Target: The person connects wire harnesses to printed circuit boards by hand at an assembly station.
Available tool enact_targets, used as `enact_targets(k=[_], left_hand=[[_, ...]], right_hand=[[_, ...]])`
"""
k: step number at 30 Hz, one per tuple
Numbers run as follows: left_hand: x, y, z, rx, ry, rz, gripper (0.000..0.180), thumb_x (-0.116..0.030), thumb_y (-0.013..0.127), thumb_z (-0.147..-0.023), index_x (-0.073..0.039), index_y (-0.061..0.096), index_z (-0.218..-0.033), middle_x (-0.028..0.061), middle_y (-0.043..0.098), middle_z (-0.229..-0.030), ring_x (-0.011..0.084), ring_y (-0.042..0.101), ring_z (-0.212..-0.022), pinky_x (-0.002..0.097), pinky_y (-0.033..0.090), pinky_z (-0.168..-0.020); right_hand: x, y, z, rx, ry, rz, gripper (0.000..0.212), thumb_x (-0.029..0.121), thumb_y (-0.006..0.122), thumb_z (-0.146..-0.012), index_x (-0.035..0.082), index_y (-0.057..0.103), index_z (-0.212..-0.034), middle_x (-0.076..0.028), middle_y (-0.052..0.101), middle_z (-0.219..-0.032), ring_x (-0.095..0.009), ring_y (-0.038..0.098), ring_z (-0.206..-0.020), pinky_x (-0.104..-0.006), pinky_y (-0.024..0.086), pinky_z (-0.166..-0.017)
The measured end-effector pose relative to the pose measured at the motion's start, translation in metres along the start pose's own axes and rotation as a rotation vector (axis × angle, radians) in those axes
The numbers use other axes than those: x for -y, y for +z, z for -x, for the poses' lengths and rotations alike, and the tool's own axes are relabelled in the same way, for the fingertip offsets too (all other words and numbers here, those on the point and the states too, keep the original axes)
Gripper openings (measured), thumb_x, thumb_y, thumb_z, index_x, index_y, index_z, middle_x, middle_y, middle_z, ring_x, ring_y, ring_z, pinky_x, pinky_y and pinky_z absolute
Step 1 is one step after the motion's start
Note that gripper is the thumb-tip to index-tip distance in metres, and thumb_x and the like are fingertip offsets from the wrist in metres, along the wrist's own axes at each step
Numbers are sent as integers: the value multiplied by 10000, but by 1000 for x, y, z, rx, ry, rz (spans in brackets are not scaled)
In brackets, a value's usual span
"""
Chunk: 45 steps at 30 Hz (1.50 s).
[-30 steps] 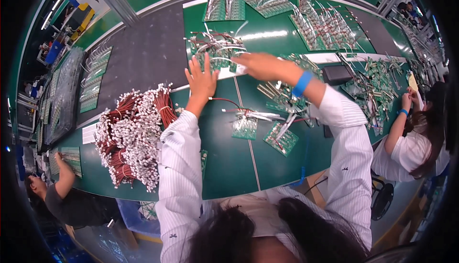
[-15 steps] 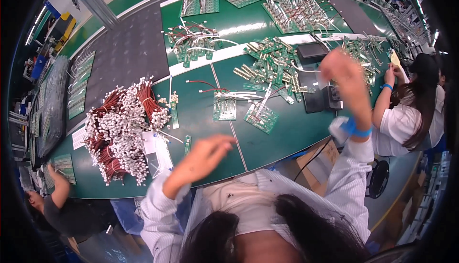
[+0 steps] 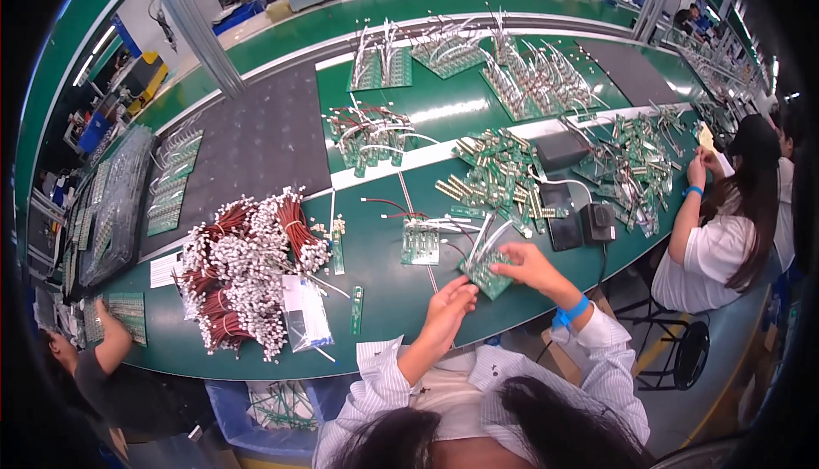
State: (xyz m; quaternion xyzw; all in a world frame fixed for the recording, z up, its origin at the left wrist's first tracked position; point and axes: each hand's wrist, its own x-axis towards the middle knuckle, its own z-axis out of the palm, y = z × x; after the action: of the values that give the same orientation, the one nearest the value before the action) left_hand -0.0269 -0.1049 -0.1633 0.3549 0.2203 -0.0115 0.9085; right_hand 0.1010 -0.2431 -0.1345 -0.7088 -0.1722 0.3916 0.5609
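Between my two hands is a green circuit board (image 3: 485,278) with white wires (image 3: 488,237) rising from it, low over the near part of the table. The fingers of my right hand (image 3: 536,269) grip its right side. My left hand (image 3: 449,310) pinches at its near left corner, with fingertips partly hidden. Just left of it, a second green board (image 3: 420,246) lies on the table with red and white wires attached. A single narrow green board strip (image 3: 356,310) rests farther left, beside a clear bag (image 3: 307,320).
Bundled red wires with white connectors (image 3: 247,277) form a large pile at left. Loose narrow boards (image 3: 503,175) lie heaped beyond my hands. A phone (image 3: 564,217) and a black box (image 3: 598,222) stand at right. Co-workers (image 3: 717,247) sit on both sides.
My right hand has come down from above the phone and black box to the wired board. My left hand has moved right to its corner. The view has tilted up.
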Motion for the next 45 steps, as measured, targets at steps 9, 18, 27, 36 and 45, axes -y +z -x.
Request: enact_targets(k=[9,18,27,36,45], left_hand=[[-16,17,17,12,-130,-218,267,-234,550,-805,-83,484,-1015,-15,542,-847,33,490,-691,176,393,-528],[-49,16,54,68,416,-508,241,-186,531,-816,0,526,-967,23,548,-814,61,463,-713,227,413,-589],[-65,9,63,37,399,-368,235,-181,535,-802,-13,502,-964,32,550,-744,67,494,-570,203,394,-445],[-69,-4,61,376,213,307,270,-266,467,-847,-30,477,-718,24,490,-567,84,452,-464,199,328,-389],[-83,6,75,-135,283,-400,265,-256,443,-861,-12,528,-803,-20,474,-547,34,435,-459,173,337,-397]], right_hand=[[13,56,27,-78,-294,-250,147,88,485,-831,-5,471,-944,-17,552,-783,-45,498,-580,-181,367,-424],[48,59,29,155,-552,277,225,160,446,-853,-29,544,-781,-65,472,-502,-51,415,-467,-258,338,-407],[63,87,33,219,-129,-170,329,267,363,-891,19,513,-737,15,455,-583,-62,378,-455,-201,305,-404],[51,91,24,562,-180,-865,381,252,365,-890,-19,499,-658,-39,463,-516,-86,401,-404,-211,304,-372],[44,99,18,297,-201,-338,166,119,386,-870,-5,400,-979,-110,527,-683,-117,493,-476,-217,402,-435]])
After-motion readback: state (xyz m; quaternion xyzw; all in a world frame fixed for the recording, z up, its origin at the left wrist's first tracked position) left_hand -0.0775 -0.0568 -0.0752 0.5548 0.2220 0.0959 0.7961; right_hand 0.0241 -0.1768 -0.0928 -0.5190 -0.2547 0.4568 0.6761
